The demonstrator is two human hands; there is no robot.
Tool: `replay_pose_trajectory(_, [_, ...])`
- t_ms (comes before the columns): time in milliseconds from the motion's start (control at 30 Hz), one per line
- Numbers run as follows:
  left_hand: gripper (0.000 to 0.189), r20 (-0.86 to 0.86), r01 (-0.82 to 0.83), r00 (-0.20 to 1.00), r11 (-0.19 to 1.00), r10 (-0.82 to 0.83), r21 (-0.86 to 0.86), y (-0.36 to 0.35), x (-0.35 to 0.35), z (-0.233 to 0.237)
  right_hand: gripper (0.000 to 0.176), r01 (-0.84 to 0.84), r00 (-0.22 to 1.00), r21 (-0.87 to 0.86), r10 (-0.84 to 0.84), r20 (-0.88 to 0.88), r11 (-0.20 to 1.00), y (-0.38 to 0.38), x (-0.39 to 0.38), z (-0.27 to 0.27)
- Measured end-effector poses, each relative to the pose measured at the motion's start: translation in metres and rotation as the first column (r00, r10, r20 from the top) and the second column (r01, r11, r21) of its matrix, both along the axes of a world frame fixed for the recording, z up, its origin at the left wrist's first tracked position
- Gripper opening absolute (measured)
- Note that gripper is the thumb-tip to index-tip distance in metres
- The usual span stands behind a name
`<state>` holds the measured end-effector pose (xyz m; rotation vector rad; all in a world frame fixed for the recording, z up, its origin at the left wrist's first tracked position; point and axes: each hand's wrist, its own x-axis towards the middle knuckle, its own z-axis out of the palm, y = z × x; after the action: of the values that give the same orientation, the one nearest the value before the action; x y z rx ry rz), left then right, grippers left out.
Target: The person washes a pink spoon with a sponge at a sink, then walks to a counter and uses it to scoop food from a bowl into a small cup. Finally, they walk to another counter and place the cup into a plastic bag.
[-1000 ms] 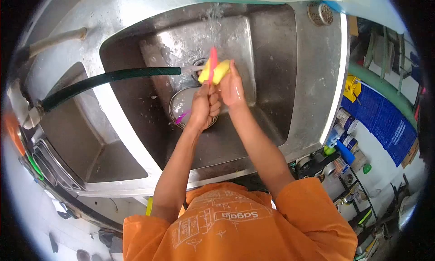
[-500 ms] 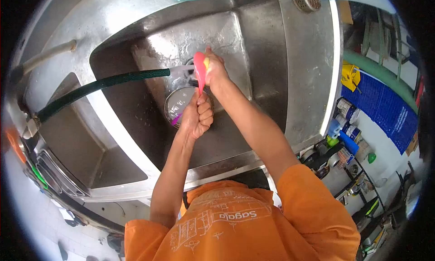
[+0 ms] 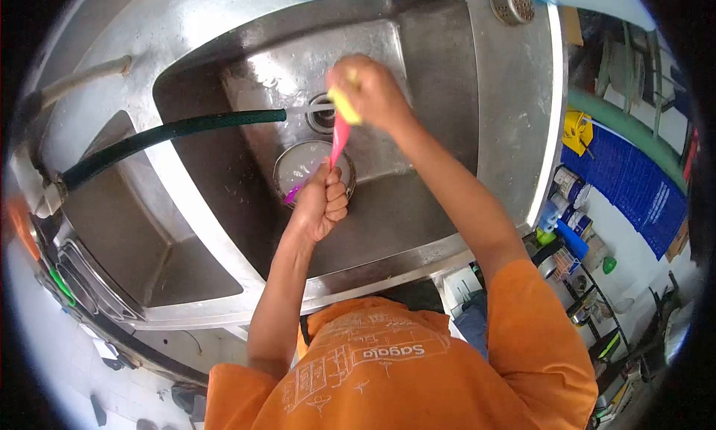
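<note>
Utensil (image 3: 340,137), pink, points toward one o'clock from the left hand's (image 3: 322,204) closed grip; the right hand (image 3: 374,94) clutches a sponge (image 3: 344,108) over its far end. Water (image 3: 304,108) from the hose (image 3: 195,124) at nine o'clock could loosen that hold, dropping it into the bowl (image 3: 277,164) below.

I can see a plain orange T-shirt (image 3: 440,393) with loose short sleeves (image 3: 541,322), a thin white line drawing (image 3: 312,376) and boxed lettering (image 3: 392,352) starting "Saga".

Left forearm (image 3: 280,303): pointing to 1 o'clock; left hand (image 3: 322,202): clenched. Right forearm (image 3: 455,184): pointing to 11 o'clock; right hand (image 3: 373,94): curled in a grip.
</note>
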<state>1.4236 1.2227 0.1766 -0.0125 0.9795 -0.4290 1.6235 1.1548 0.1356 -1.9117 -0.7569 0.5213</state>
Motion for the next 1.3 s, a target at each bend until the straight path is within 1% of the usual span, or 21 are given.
replay_pose_trajectory(67, [0.039, 0.007, 0.154, 0.988, 0.984, -0.155, 0.086, -0.001, 0.006, 0.003, 0.032, -0.373, 0.884, 0.008, 0.353, 0.307, 0.928, -0.006, -0.016, 0.025])
replay_pose_trajectory(100, [0.039, 0.003, 0.151, 0.988, 0.985, -0.152, 0.083, 0.000, 0.007, 0.007, 0.032, -0.376, 0.884, 0.007, 0.357, 0.303, 0.927, -0.010, -0.022, 0.026])
replay_pose_trajectory(167, [0.040, -0.020, 0.281, 0.958, 0.921, -0.287, 0.270, 0.004, 0.012, 0.016, 0.029, -0.574, 0.733, 0.002, 0.513, 0.447, 0.819, -0.016, -0.029, 0.020])
replay_pose_trajectory(400, [0.042, -0.049, 0.313, 0.946, 0.866, -0.320, 0.390, -0.001, 0.008, 0.034, 0.031, -0.601, 0.739, 0.065, 0.523, 0.425, 0.797, -0.010, -0.018, -0.007])
replay_pose_trajectory(467, [0.043, -0.053, 0.244, 0.969, 0.890, -0.243, 0.386, 0.001, 0.004, 0.038, 0.031, -0.462, 0.860, 0.118, 0.412, 0.303, 0.879, -0.005, -0.017, -0.007])
replay_pose_trajectory(533, [0.043, -0.054, 0.223, 0.974, 0.904, -0.219, 0.364, 0.005, 0.004, 0.041, 0.030, -0.441, 0.876, 0.134, 0.394, 0.277, 0.887, -0.002, -0.015, -0.010])
replay_pose_trajectory(600, [0.043, -0.051, 0.200, 0.980, 0.918, -0.194, 0.343, 0.007, 0.004, 0.042, 0.033, -0.214, 0.977, 0.187, 0.208, 0.052, 0.959, 0.001, -0.018, -0.016])
replay_pose_trajectory(667, [0.044, -0.007, 0.157, 0.987, 0.938, -0.162, 0.308, 0.009, 0.005, 0.042, 0.041, -0.275, 0.889, 0.185, 0.176, 0.422, 0.943, 0.002, -0.018, -0.029])
replay_pose_trajectory(700, [0.044, -0.005, 0.153, 0.987, 0.939, -0.160, 0.306, 0.009, 0.003, 0.039, 0.044, -0.045, 0.998, 0.102, 0.041, 0.045, 0.994, 0.004, -0.020, -0.021])
replay_pose_trajectory(733, [0.044, 0.014, 0.153, 0.986, 0.939, -0.165, 0.308, 0.008, -0.001, 0.035, 0.047, 0.141, 0.935, -0.066, -0.155, -0.318, 0.988, 0.006, -0.022, -0.014])
replay_pose_trajectory(767, [0.044, 0.032, 0.152, 0.985, 0.939, -0.170, 0.310, 0.006, -0.004, 0.031, 0.052, 0.237, 0.885, -0.177, -0.287, -0.367, 0.955, 0.011, -0.024, -0.007])
replay_pose_trajectory(800, [0.044, 0.034, 0.150, 0.985, 0.939, -0.168, 0.309, 0.003, -0.006, 0.027, 0.052, 0.236, 0.886, -0.177, -0.286, -0.365, 0.956, 0.013, -0.026, -0.018])
replay_pose_trajectory(867, [0.044, 0.025, 0.165, 0.983, 0.928, -0.184, 0.335, -0.001, -0.009, 0.024, 0.050, 0.429, 0.571, -0.184, -0.424, -0.703, 0.884, 0.013, -0.030, -0.051])
replay_pose_trajectory(900, [0.044, 0.026, 0.165, 0.982, 0.928, -0.185, 0.334, -0.003, -0.008, 0.024, 0.050, 0.430, 0.571, -0.185, -0.425, -0.702, 0.883, 0.017, -0.030, -0.051])
replay_pose_trajectory(967, [0.044, -0.058, 0.190, 0.982, 0.917, -0.181, 0.350, -0.007, -0.007, 0.028, 0.048, 0.650, 0.236, -0.293, -0.553, -0.799, 0.701, 0.022, -0.028, -0.051])
replay_pose_trajectory(1000, [0.044, -0.057, 0.188, 0.982, 0.918, -0.180, 0.349, -0.007, -0.010, 0.032, 0.048, 0.650, 0.238, -0.293, -0.553, -0.798, 0.701, 0.018, -0.019, -0.059])
replay_pose_trajectory(1067, [0.045, 0.000, 0.104, 0.994, 0.964, -0.107, 0.246, -0.001, -0.019, 0.042, 0.046, 0.816, 0.057, -0.324, -0.625, -0.778, 0.478, 0.002, 0.007, -0.084])
replay_pose_trajectory(1100, [0.045, -0.004, 0.110, 0.994, 0.963, -0.113, 0.246, 0.002, -0.023, 0.042, 0.047, 0.755, 0.218, -0.368, -0.737, -0.639, 0.543, -0.002, 0.016, -0.073])
replay_pose_trajectory(1133, [0.045, 0.009, 0.062, 0.998, 0.983, -0.065, 0.175, 0.005, -0.027, 0.040, 0.047, 0.753, 0.219, -0.368, -0.735, -0.642, 0.546, -0.004, 0.019, -0.063])
replay_pose_trajectory(1233, [0.044, 0.076, -0.063, 0.995, 0.998, 0.064, -0.021, 0.009, -0.035, 0.024, 0.053, 0.511, 0.583, -0.388, -0.642, -0.499, 0.767, -0.017, 0.015, -0.036])
replay_pose_trajectory(1300, [0.044, 0.126, -0.117, 0.982, 0.981, 0.137, -0.156, 0.010, -0.037, 0.013, 0.053, 0.467, 0.615, -0.366, -0.593, -0.520, 0.805, -0.031, 0.007, -0.031])
